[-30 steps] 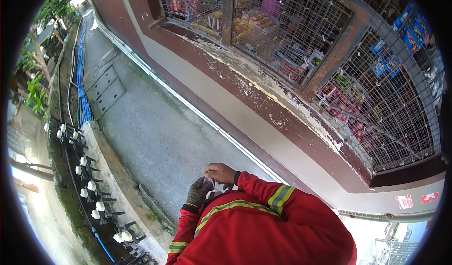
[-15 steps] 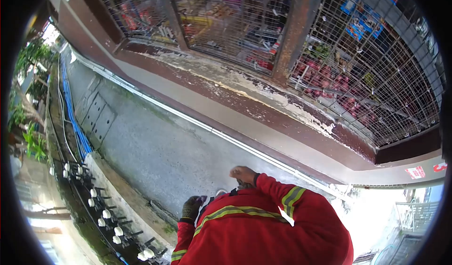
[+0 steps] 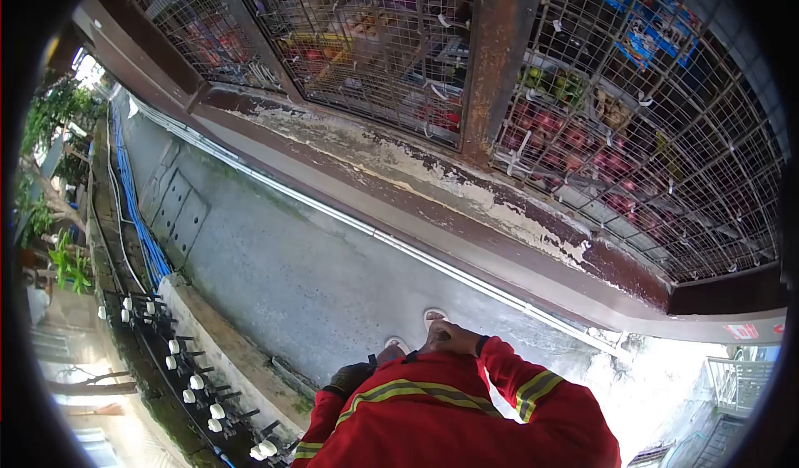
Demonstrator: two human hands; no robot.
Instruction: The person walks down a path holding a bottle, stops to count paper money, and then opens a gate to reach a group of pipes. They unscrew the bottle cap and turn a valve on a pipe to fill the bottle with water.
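My right hand (image 3: 457,338), bare, is held in front of my waist at the end of a red sleeve. Its fingers are curled inward, and what they hold, if anything, cannot be made out. My left hand (image 3: 349,377), in a dark glove, is low at my left side near the hem of the red jacket (image 3: 449,418) with yellow-grey reflective bands. Its fingers are too dark and partly hidden to read. Below my hands, my two sandalled feet (image 3: 396,345) stand on the concrete path (image 3: 291,260).
Along the right runs a ledge (image 3: 399,160) with peeling paint under a wire mesh front (image 3: 632,135), with onions and packets behind it. White pipes (image 3: 374,235) follow the wall base. On the left are a low kerb (image 3: 225,335), blue pipes (image 3: 137,210) and several white-capped fittings (image 3: 196,381).
My right hand has dropped and turned inward toward my waist, its fingers now curled. My left hand has lowered slightly. Both feet have come into view, and the view has shifted a little.
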